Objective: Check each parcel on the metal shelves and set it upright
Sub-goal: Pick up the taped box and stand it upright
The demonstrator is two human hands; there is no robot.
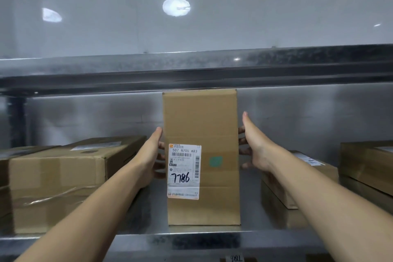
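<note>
Palms press opposite sides of upright parcel. Left hand flat on left side, fingers spread. Right hand on right side, fingers spread, thumb raised clear. Parcel stands mid-shelf, near front edge of metal shelf, label facing out. Flat boxes lie toward left end and right end.

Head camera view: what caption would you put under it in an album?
Left hand and right hand press the sides of upright parcel 7786 on a metal shelf, beside a flat-lying box.
</note>
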